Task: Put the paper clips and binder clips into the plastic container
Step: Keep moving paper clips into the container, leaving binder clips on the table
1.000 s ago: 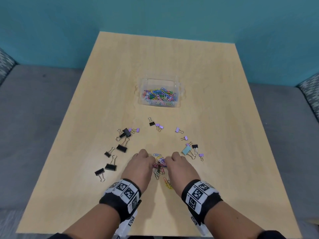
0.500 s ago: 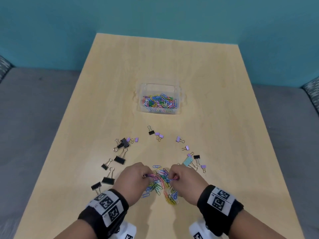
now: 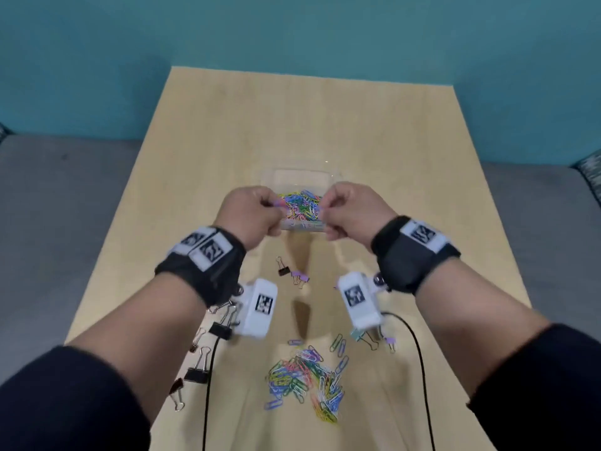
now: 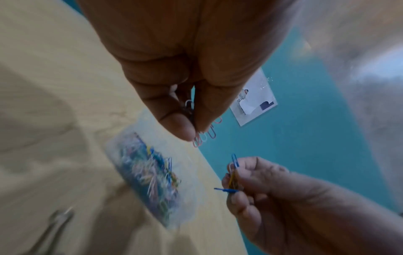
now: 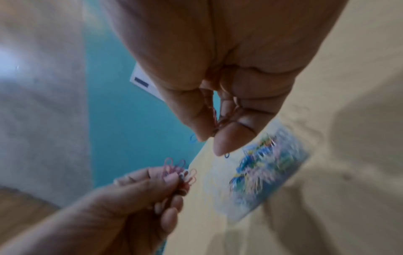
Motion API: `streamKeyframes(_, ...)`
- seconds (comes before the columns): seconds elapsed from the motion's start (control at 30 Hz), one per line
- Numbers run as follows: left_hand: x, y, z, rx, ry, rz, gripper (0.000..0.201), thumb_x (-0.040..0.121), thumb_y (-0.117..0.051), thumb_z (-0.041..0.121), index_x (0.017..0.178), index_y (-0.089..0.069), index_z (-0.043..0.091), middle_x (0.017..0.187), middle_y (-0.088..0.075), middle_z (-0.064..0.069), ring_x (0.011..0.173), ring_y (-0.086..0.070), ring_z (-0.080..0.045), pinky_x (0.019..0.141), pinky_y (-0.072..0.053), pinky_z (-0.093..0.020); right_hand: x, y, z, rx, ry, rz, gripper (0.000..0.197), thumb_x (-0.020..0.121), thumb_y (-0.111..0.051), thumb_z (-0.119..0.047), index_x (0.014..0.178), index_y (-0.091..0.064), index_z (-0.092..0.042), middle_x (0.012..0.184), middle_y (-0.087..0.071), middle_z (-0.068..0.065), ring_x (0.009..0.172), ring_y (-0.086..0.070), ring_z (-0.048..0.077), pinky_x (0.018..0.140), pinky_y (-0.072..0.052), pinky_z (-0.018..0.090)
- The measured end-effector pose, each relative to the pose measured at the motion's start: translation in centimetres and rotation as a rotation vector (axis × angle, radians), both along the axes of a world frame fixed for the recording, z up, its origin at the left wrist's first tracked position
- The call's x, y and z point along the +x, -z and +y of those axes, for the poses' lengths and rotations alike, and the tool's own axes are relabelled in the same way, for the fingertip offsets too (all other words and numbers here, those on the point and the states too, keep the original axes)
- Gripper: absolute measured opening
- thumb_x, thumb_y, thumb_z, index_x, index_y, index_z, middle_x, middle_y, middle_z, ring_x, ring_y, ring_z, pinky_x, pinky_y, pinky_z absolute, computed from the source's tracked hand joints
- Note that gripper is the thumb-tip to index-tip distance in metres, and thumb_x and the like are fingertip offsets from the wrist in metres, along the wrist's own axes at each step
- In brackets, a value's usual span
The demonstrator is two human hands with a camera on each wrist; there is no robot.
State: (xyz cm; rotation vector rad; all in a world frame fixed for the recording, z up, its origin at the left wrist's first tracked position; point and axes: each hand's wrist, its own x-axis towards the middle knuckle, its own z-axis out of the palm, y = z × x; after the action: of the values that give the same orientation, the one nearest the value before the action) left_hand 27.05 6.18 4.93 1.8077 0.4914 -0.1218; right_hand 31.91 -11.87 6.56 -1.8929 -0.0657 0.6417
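Note:
A clear plastic container [image 3: 305,175] at the table's middle holds many coloured paper clips [image 3: 300,206]. Both hands hover over it. My left hand [image 3: 252,211] pinches a small bunch of pink and white paper clips [image 4: 201,137] between thumb and fingers. My right hand [image 3: 349,209] pinches another bunch of paper clips [image 4: 233,174] the same way. A loose pile of coloured paper clips [image 3: 305,384] lies near the table's front edge. Black binder clips [image 3: 196,372] lie to the left, purple ones [image 3: 299,276] between the wrists, and a teal one [image 3: 357,335] to the right.
The wooden table [image 3: 309,125] stands against a teal wall [image 3: 292,34], with grey cushions [image 3: 65,196] on both sides. Two black cables [image 3: 419,369] run from the wrist cameras across the table's front. A white paper sheet [image 4: 254,98] hangs on the wall.
Both hands have lifted from the front pile and moved forward over the container, each carrying a pinch of paper clips. The pile on the table is spread wider.

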Motion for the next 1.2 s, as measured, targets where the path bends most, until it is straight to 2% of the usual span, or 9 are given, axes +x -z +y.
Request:
streamKeyframes(0.13, 3.5, 0.0, -0.6, 0.123, 0.051, 0.009, 0.008, 0.082, -0.065, 0.005, 0.086, -0.069, 0.01, 0.067, -0.063, -0.008, 0.053, -0.061, -0.019, 0.064, -0.056, -0.031, 3.8, -0.1, 2.1, -0.232, -0.072, -0.123, 0.018, 0.08, -0.061, 0.002, 0.077, -0.058, -0.015, 0.066, -0.062, 0.015, 0.054, -0.065, 0.027, 0.062, -0.059, 0.047)
streamKeyframes(0.3, 1.6, 0.4, 0.4, 0.531, 0.241, 0.047, 0.041, 0.086, -0.06, 0.024, 0.127, -0.058, 0.019, 0.124, -0.062, 0.0, 0.095, -0.066, -0.024, 0.091, -0.047, -0.032, 2.5, 0.0, 0.3, -0.555, -0.195, -0.289, 0.044, 0.086, -0.055, -0.013, 0.13, -0.053, -0.016, 0.124, -0.06, 0.011, 0.106, -0.06, 0.031, 0.093, -0.048, 0.04)
streamKeyframes(0.43, -6.0, 1.3, -0.4, 0.635, 0.373, -0.073, 0.037, 0.089, -0.056, 0.022, 0.126, -0.059, 0.018, 0.128, -0.059, -0.003, 0.11, -0.058, -0.023, 0.092, -0.043, -0.029, -6.2, 0.5, -3.6, -0.634, -0.35, -0.34, 0.043, 0.089, -0.047, -0.014, 0.132, -0.053, -0.015, 0.132, -0.058, 0.006, 0.12, -0.052, 0.025, 0.097, -0.041, 0.03)
streamKeyframes(0.6, -14.8, 5.8, -4.1, 0.706, 0.85, -0.096, 0.042, 0.095, -0.04, 0.019, 0.137, -0.044, 0.017, 0.15, -0.036, -0.002, 0.136, -0.034, -0.02, 0.11, -0.034, -0.036, -17.1, 3.9, -5.8, -0.617, -0.703, -0.332, 0.036, 0.084, -0.04, -0.006, 0.117, -0.05, -0.016, 0.113, -0.057, 0.005, 0.103, -0.054, 0.025, 0.089, -0.045, 0.035)
streamKeyframes(0.73, -16.4, 7.0, -5.5, 0.913, 1.028, -0.214, 0.044, 0.077, -0.059, 0.018, 0.12, -0.06, 0.008, 0.132, -0.056, -0.01, 0.122, -0.052, -0.029, 0.097, -0.048, -0.037, -20.9, 7.4, -6.3, -0.782, -0.792, -0.516, 0.067, 0.075, -0.052, -0.008, 0.139, -0.036, 0.002, 0.142, -0.041, 0.021, 0.133, -0.037, 0.036, 0.111, -0.032, 0.041)
streamKeyframes(0.83, -18.2, 7.2, -5.5, 0.968, 1.01, -0.209, 0.052, 0.067, -0.073, 0.02, 0.117, -0.063, 0.008, 0.128, -0.06, -0.009, 0.118, -0.056, -0.029, 0.089, -0.054, -0.036, -22.8, 8.7, -6.9, -0.925, -0.861, -0.466, 0.067, 0.082, -0.027, -0.012, 0.144, -0.016, 0.009, 0.153, -0.011, 0.032, 0.142, -0.011, 0.044, 0.113, -0.021, 0.052)
streamKeyframes(0.9, -20.0, 7.4, -5.3, 0.925, 0.996, -0.195, 0.052, 0.073, -0.069, 0.019, 0.122, -0.059, 0.009, 0.132, -0.056, -0.007, 0.122, -0.053, -0.028, 0.091, -0.052, -0.037, -24.3, 8.9, -7.4, -0.9, -0.853, -0.435, 0.069, 0.08, -0.014, -0.016, 0.144, -0.021, 0.007, 0.151, -0.019, 0.031, 0.141, -0.016, 0.044, 0.112, -0.025, 0.051)
streamKeyframes(1.03, -23.2, 6.2, -4.4, 0.854, 0.838, -0.218, 0.049, 0.065, -0.077, 0.023, 0.112, -0.064, 0.02, 0.119, -0.063, 0.003, 0.104, -0.061, -0.018, 0.093, -0.044, -0.025, -26.4, 7.5, -9.8, -0.669, -0.721, -0.495, 0.054, 0.081, -0.047, -0.021, 0.135, -0.043, -0.014, 0.139, -0.046, 0.007, 0.129, -0.043, 0.027, 0.108, -0.035, 0.035)
streamKeyframes(1.2, -26.0, 6.5, -3.4, 0.703, 0.521, 0.1, 0.068, 0.074, -0.069, 0.029, 0.137, -0.042, 0.025, 0.128, -0.044, 0.001, 0.107, -0.043, -0.024, 0.095, -0.041, -0.031, -27.8, 7.0, -11.5, -0.66, -0.386, -0.293, 0.069, 0.085, -0.05, -0.035, 0.146, -0.019, -0.031, 0.139, -0.026, -0.009, 0.12, -0.034, 0.018, 0.096, -0.039, 0.026)
